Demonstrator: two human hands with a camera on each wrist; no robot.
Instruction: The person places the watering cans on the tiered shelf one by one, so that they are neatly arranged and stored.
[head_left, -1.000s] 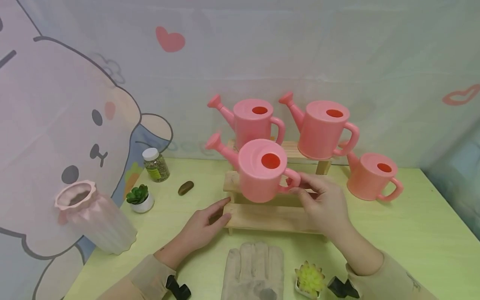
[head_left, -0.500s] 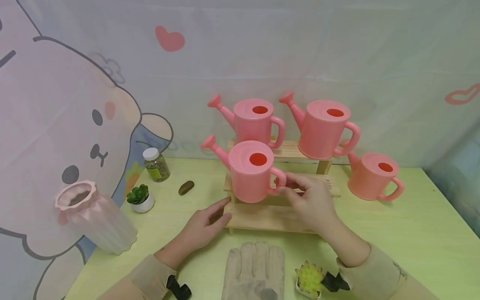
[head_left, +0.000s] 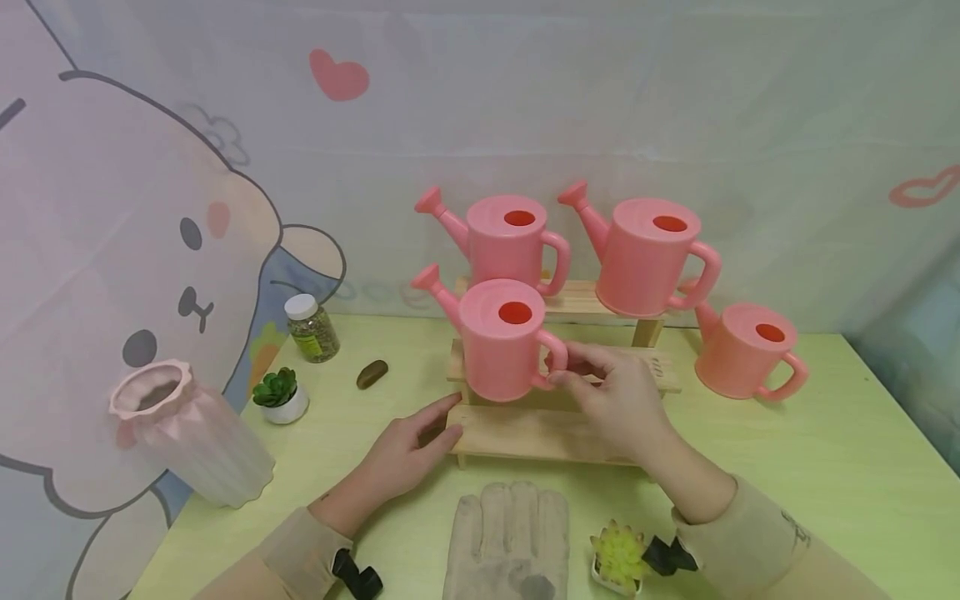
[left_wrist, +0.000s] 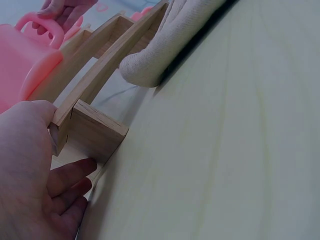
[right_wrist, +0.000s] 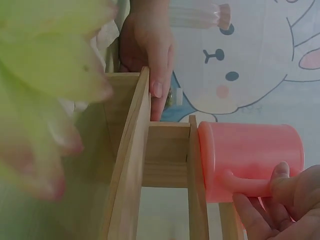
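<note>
In the head view my right hand point(head_left: 621, 403) pinches the handle of a pink watering can point(head_left: 498, 358), thumb and fingers on the loop. The can stands upright at the left of the middle tier of a wooden tiered stand point(head_left: 532, 433); in the right wrist view its base point(right_wrist: 204, 165) meets the board's edge. My left hand point(head_left: 405, 457) holds the left end of the bottom tier, with the thumb on the board in the left wrist view. Two more watering cans, a left one point(head_left: 504, 242) and a right one point(head_left: 647, 258), stand on the top tier.
Another watering can point(head_left: 742, 352) stands on the table right of the stand. A fabric glove point(head_left: 506, 542) and a light green succulent point(head_left: 619, 554) lie in front. To the left are a pink vase point(head_left: 206, 450), a potted plant point(head_left: 281, 400), a jar point(head_left: 311, 329) and a dark stone point(head_left: 372, 375).
My right hand has carried the watering can left along the middle tier, mostly in the first half second, with a small shift since. My left hand stays at the stand's end.
</note>
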